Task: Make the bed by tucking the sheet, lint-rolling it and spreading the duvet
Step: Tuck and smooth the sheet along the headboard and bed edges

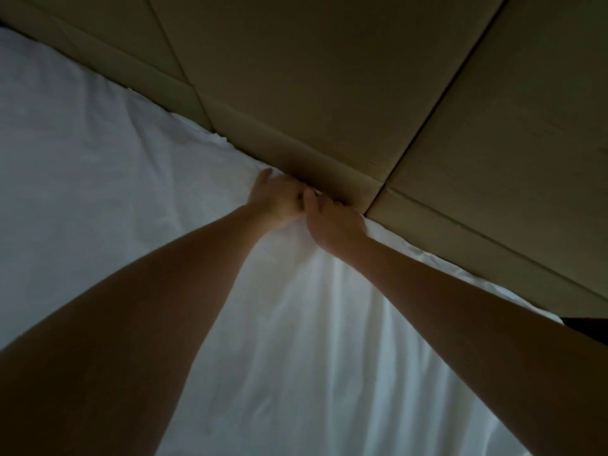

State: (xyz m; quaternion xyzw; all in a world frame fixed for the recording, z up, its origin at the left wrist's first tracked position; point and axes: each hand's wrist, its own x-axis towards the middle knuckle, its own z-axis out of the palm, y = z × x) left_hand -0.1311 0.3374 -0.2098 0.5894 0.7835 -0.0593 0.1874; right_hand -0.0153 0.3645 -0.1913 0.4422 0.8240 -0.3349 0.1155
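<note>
Tucking looks unfinished: at the headboard's [329, 93] base, the left hand [278, 200] curls its fingers, seemingly pinching the sheet's [296, 324] loose edge. Beside it, the right hand's [332, 225] fingertips are hidden, grip untellable. Lint-rolling and duvet remain.

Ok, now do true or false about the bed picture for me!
1. The sheet is white. True.
2. The left hand and the right hand are at the sheet's edge by the headboard. True.
3. The hands are far apart. False: they are side by side, touching.
4. A lint roller lies on the sheet. False: none is in view.
5. The sheet is perfectly smooth. False: creases run out from the hands.
</note>
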